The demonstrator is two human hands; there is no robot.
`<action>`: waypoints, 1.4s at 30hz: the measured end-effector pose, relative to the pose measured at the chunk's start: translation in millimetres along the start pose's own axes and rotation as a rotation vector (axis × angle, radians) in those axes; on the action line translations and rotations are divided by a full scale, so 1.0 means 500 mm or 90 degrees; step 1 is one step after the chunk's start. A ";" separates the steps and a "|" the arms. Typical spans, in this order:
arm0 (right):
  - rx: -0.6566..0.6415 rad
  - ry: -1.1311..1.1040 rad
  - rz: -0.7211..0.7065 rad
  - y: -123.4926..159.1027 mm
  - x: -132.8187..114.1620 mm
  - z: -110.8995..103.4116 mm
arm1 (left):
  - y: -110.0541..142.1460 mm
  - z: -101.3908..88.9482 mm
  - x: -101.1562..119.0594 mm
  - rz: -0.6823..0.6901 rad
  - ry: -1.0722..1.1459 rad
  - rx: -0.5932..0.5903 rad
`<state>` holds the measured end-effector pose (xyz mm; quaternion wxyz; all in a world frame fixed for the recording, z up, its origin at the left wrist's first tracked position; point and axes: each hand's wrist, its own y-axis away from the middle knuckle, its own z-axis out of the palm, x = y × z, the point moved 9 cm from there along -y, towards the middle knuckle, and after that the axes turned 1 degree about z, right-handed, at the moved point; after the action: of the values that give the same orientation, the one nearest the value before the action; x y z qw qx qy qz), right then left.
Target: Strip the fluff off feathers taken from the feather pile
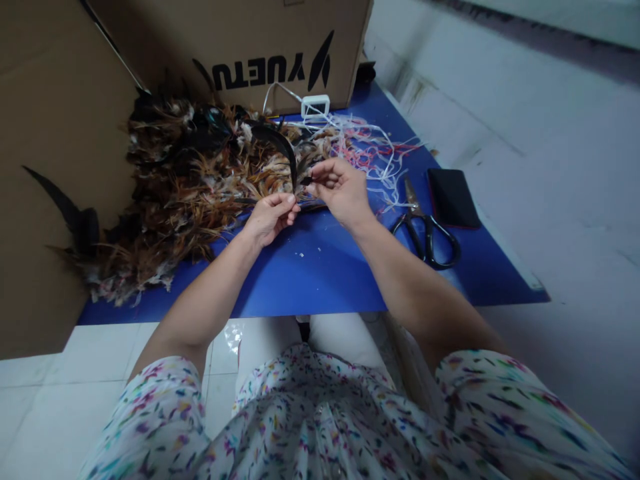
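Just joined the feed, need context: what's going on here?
A person's left hand pinches a dark curved feather by its lower end, with the right hand close beside it. A heap of brown and black feathers lies on the blue table. Black-handled scissors and a dark flat object rest beyond the right hand.

Dim, bluish light leaves the cardboard box (240,40) in shadow; soft blur covers the feathers (200,177), and edges stretch.
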<state>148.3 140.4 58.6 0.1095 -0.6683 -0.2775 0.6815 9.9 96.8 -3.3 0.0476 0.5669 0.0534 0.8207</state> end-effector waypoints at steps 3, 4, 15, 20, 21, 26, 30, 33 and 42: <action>-0.005 -0.001 -0.012 0.000 -0.001 0.002 | 0.000 0.001 0.000 -0.006 0.002 0.003; -0.007 0.001 -0.014 0.000 -0.001 0.003 | 0.000 0.001 -0.001 -0.008 0.002 0.003; -0.012 0.019 -0.043 0.005 -0.009 0.010 | 0.000 0.003 -0.004 -0.016 0.003 -0.002; -0.013 0.021 -0.051 0.012 -0.013 0.016 | -0.002 0.003 -0.007 -0.023 0.000 -0.005; -0.014 0.021 -0.050 0.013 -0.014 0.017 | -0.002 0.002 -0.007 -0.024 -0.001 -0.006; -0.020 0.025 -0.049 0.017 -0.014 0.022 | -0.001 0.002 -0.008 -0.029 -0.018 0.001; -0.021 0.016 -0.053 0.019 -0.014 0.023 | 0.000 0.005 -0.009 -0.033 -0.021 -0.003; -0.024 0.019 -0.048 0.020 -0.013 0.025 | 0.000 0.007 -0.008 -0.032 -0.021 -0.015; -0.027 0.033 -0.035 0.023 -0.014 0.028 | 0.000 0.006 -0.013 -0.042 -0.030 -0.031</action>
<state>137.8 124.1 57.7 0.1215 -0.6801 -0.3070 0.6546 14.8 96.2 -8.3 0.0902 0.5829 0.0509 0.8059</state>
